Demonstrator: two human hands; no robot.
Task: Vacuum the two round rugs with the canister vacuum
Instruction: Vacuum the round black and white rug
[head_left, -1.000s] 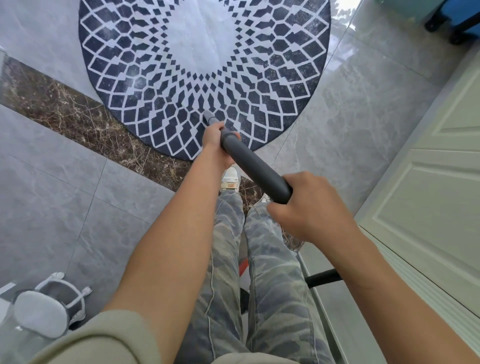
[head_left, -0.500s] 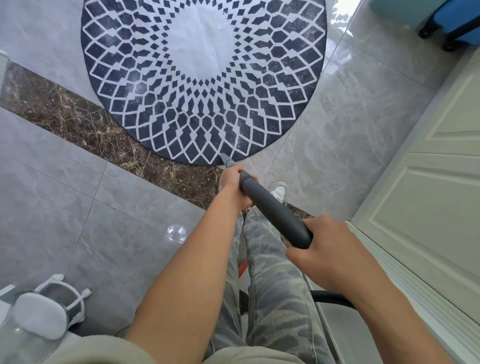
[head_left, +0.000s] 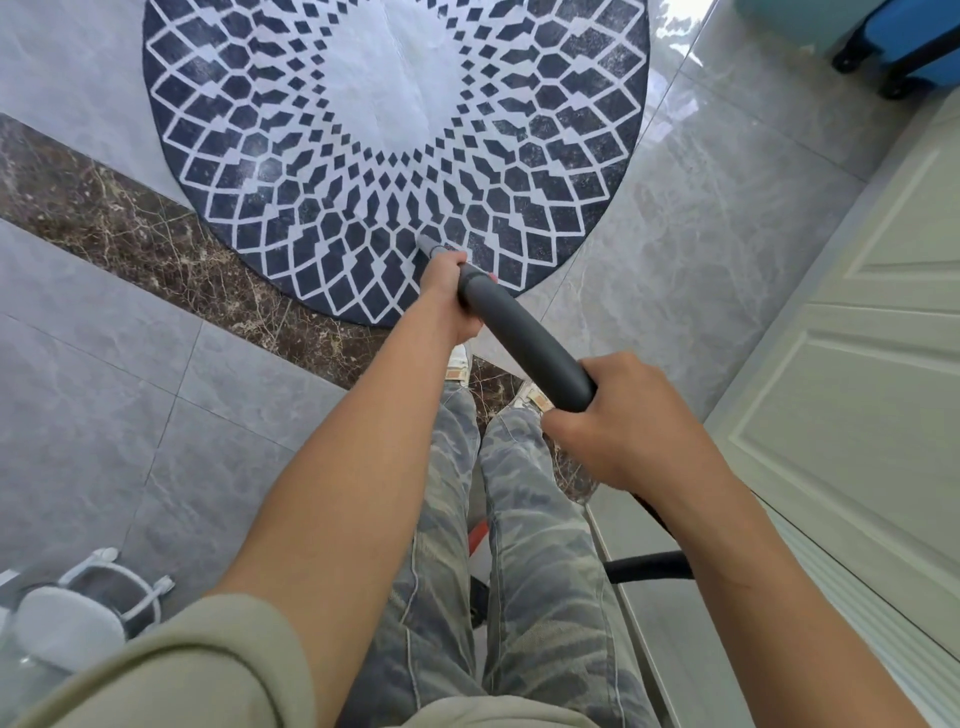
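Observation:
A round rug (head_left: 545, 171) with a dark blue and white diamond pattern lies on the grey tiles ahead of me. I hold a dark grey vacuum wand (head_left: 524, 343) that slants down toward the rug's near edge. My left hand (head_left: 447, 291) grips the wand low, near its lighter grey tip (head_left: 430, 245), which is over the rug's near part. My right hand (head_left: 618, 415) grips the wand's upper end. A black hose (head_left: 649, 566) runs off behind my right forearm. Only one rug is in view.
A white panelled door (head_left: 857, 395) lines the right side. A blue suitcase (head_left: 904, 47) stands at the top right. A white and grey stool-like object (head_left: 67, 618) sits at the bottom left. A brown marble strip (head_left: 130, 223) crosses the floor. My feet are just short of the rug.
The wand and both hands pulled back off the rug toward me, then pushed forward again, so the tip is back over the rug's near part.

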